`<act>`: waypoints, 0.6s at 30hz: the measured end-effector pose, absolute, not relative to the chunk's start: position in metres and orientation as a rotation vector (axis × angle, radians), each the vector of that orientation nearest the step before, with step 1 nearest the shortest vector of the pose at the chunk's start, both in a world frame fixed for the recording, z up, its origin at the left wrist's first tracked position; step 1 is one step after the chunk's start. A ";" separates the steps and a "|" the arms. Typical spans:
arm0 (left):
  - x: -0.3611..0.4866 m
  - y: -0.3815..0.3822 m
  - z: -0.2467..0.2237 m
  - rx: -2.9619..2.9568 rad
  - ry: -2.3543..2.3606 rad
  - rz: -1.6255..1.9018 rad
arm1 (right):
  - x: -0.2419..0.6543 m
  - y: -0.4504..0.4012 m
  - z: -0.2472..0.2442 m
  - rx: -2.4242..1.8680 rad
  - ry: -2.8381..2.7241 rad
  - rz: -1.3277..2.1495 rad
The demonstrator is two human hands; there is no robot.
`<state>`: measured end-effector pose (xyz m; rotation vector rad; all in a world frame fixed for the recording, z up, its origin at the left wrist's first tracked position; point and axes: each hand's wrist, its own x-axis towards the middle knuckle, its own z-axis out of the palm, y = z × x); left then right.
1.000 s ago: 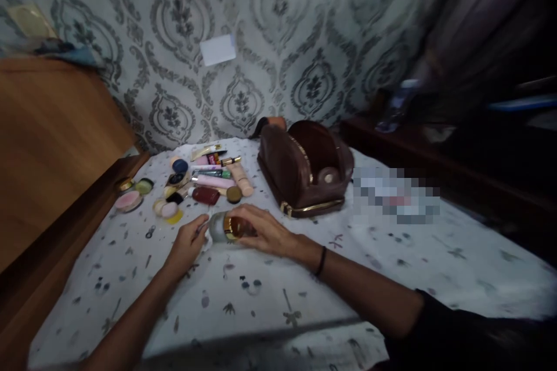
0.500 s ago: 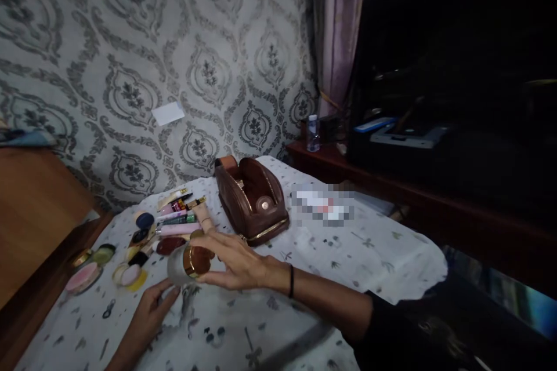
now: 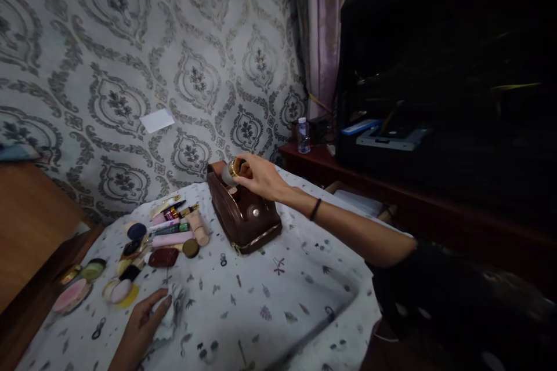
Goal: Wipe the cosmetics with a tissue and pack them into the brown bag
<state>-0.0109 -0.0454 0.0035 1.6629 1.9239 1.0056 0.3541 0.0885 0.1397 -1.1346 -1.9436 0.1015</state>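
My right hand (image 3: 266,178) is closed around a frosted jar with a gold band (image 3: 228,173). It holds the jar tilted over the top of a brown leather cosmetic bag (image 3: 224,223), whose zipped opening lies partly hidden under the hand. At the front left, my left hand (image 3: 141,319) grips a crumpled white wipe (image 3: 173,314) low over the cloth. Left of the bag lie several cosmetics, among them a beige tube (image 3: 198,227), a dark red case (image 3: 163,257) and a small round brown-gold item (image 3: 190,248).
A pink round compact (image 3: 72,295) and a green round container (image 3: 93,269) lie at the left edge. The patterned tablecloth (image 3: 261,307) covers the table. Behind, a clear bottle (image 3: 303,136) stands on a dark red shelf (image 3: 315,156).
My right hand has carried the jar from beside the left hand, up and right, to the top of the bag. My left hand stays low with the wipe. The view has shifted slightly.
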 end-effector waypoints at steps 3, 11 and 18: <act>-0.012 -0.045 0.003 1.646 1.935 1.004 | 0.345 0.102 0.153 -1.296 -2.249 0.053; -0.013 -0.043 0.001 1.674 1.935 1.002 | 0.307 0.145 0.140 -1.575 -2.488 0.333; -0.030 -0.038 -0.010 1.615 1.901 0.892 | 0.300 0.168 0.106 -1.621 -2.403 0.485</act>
